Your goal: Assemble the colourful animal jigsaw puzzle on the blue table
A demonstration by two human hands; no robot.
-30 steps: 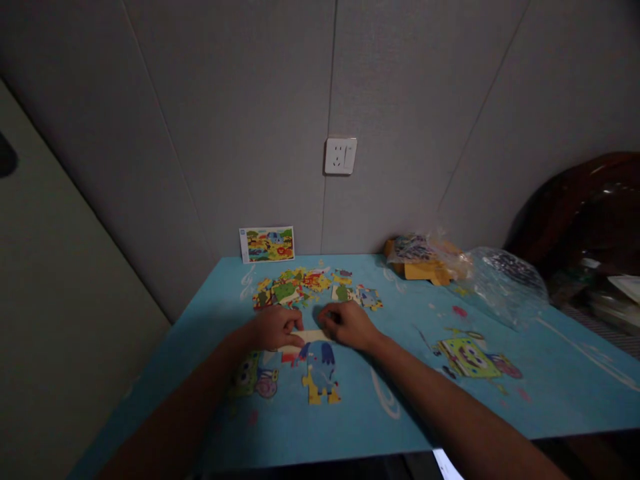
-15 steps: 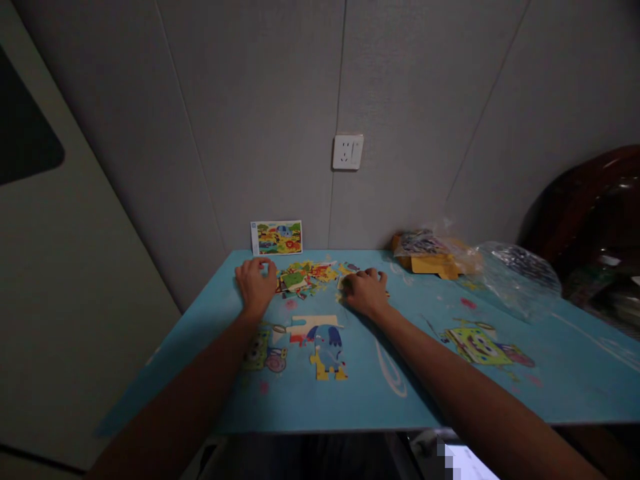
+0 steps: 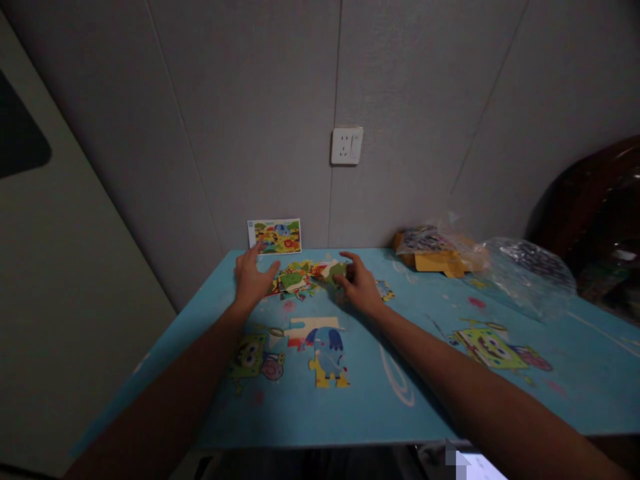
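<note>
My left hand (image 3: pixel 253 279) is at the left edge of a loose heap of puzzle pieces (image 3: pixel 295 280), fingers spread and holding nothing. At the heap's right side, my right hand (image 3: pixel 361 283) pinches a puzzle piece (image 3: pixel 336 271) with green on it between thumb and fingers. Closer to me lies a joined section of puzzle (image 3: pixel 327 350) showing a blue elephant, with a pale and red strip at its upper left. A few more pieces (image 3: pixel 385 291) rest just right of my right hand, partly hidden by it.
A picture card (image 3: pixel 275 237) leans on the wall behind the heap. Toward the back right, a yellow package (image 3: pixel 435 261) and clear plastic bags (image 3: pixel 530 277) lie on the blue table cover (image 3: pixel 250 420) with printed cartoon figures. A wall socket (image 3: pixel 347 146) is above.
My left hand has opened from curled fingers to spread ones. The right hand has shifted slightly left over the heap, and a green piece now shows at its fingers.
</note>
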